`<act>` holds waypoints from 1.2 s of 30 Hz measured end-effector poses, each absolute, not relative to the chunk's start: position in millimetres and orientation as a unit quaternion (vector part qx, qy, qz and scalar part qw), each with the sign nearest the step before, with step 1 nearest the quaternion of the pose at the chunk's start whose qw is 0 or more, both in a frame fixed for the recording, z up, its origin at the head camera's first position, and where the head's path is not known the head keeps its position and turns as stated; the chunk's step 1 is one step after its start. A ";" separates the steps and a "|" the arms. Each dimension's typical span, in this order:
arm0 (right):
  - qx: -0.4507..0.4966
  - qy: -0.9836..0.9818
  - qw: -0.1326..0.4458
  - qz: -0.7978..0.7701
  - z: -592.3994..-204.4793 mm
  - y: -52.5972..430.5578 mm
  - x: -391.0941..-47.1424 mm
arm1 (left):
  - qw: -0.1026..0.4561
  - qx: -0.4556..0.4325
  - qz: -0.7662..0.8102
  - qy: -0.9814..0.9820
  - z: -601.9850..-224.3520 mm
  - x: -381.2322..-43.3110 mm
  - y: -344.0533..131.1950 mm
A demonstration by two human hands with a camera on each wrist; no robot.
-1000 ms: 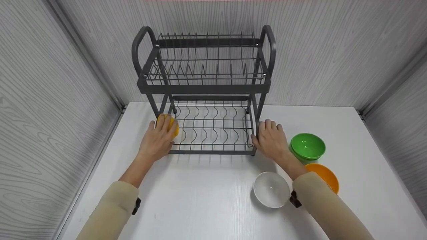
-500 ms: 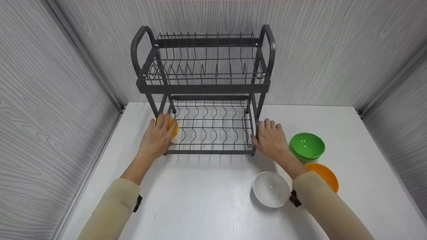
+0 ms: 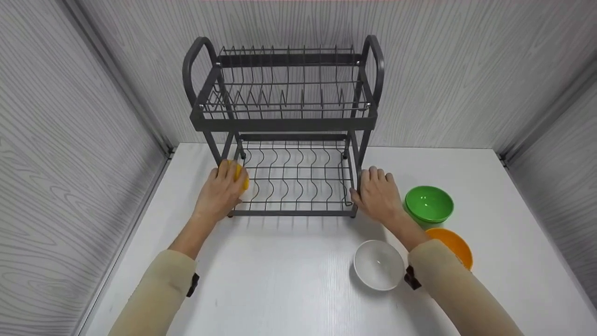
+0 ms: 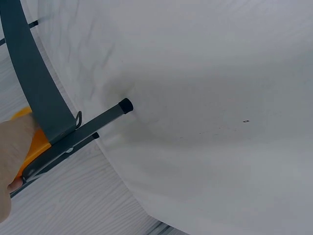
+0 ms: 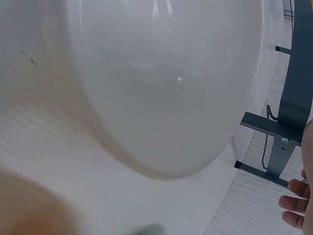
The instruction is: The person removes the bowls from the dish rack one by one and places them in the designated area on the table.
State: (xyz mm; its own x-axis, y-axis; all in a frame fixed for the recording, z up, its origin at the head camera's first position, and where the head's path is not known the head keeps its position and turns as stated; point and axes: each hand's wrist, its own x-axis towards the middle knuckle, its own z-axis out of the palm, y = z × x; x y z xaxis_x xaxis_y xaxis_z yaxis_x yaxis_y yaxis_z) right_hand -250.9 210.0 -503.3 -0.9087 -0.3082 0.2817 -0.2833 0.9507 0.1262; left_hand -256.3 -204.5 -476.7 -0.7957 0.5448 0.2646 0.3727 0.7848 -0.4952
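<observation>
A dark grey two-tier dish rack [image 3: 284, 124] stands against the back wall. At its lower left side my left hand [image 3: 217, 193] holds a yellow bowl [image 3: 244, 183], its fingers spread over it and most of it hidden. The left wrist view shows orange-yellow bowl wall [image 4: 40, 146] behind the rack's frame. My right hand [image 3: 378, 196] grips the rack's front right post, thumb inside and fingers outside. Fingers [image 5: 294, 203] show curled beside the frame in the right wrist view.
Right of the rack are stacked green bowls [image 3: 429, 204]. An orange bowl [image 3: 454, 245] sits nearer, partly behind the right sleeve. A white bowl [image 3: 378, 265] stands on the white table [image 3: 280, 280] beside the right forearm. Walls close in the left, back and right.
My left hand has shifted very slightly left, baring the rack's front left foot. The right hand and the loose bowls look unmoved.
</observation>
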 end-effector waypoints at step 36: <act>0.153 -0.976 0.149 -0.038 -503.3 208.9 -250.8 | 0.272 -0.268 0.186 -0.905 -473.8 -247.1 -204.7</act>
State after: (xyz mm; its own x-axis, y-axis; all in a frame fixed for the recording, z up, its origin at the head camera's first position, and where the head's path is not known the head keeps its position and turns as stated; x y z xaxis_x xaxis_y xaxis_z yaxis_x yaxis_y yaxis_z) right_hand -250.8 208.9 -503.3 -0.9090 -0.3092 0.2794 -0.2863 0.9505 0.1203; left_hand -247.1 -204.7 -473.8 -0.7088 0.5861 0.3925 0.3843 0.7874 -0.4820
